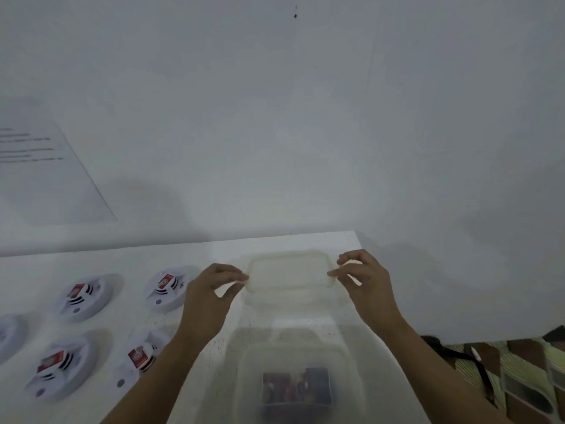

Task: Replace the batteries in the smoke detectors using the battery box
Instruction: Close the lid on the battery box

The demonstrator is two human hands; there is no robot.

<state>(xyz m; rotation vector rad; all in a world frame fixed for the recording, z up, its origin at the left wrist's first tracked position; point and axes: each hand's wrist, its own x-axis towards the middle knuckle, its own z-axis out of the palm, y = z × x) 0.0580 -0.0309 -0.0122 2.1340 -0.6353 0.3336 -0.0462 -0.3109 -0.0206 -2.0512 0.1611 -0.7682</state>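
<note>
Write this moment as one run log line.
step: lid off | lid: pinched by left hand and right hand | battery box: open | smoke detectors: not held

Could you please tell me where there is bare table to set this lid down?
Bare table lies beyond the battery box, up to the far right corner, under the lid. A strip also runs along the wall behind the smoke detectors; the left side is crowded with them.

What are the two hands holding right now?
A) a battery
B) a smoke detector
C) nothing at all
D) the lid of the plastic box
D: the left hand and the right hand each pinch one end of the pale lid, beyond the open box.
</note>
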